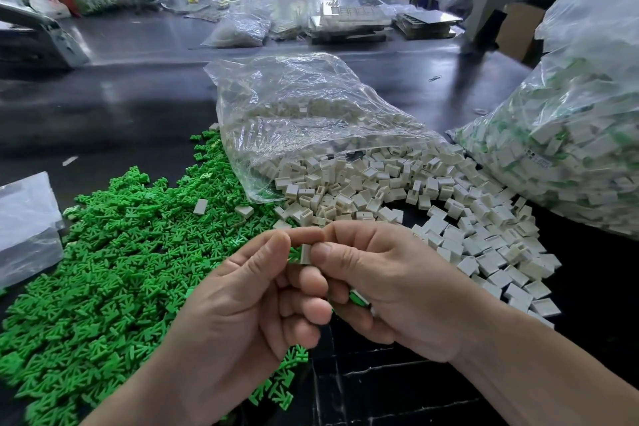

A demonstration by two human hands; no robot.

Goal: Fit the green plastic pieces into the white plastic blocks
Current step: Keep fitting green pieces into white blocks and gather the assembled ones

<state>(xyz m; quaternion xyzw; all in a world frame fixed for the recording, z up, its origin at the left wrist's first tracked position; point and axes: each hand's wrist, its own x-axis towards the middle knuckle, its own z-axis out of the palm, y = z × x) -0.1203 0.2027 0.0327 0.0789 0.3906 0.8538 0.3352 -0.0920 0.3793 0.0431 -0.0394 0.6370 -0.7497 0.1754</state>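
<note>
Left grip (249,290) and right grip (390,290) together, fingertips in a pinch

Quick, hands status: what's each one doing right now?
Left hand: fingers pinch the small white plastic block.
Right hand: pinches the same block; a green-and-white plastic piece sits in its curled fingers.
</note>
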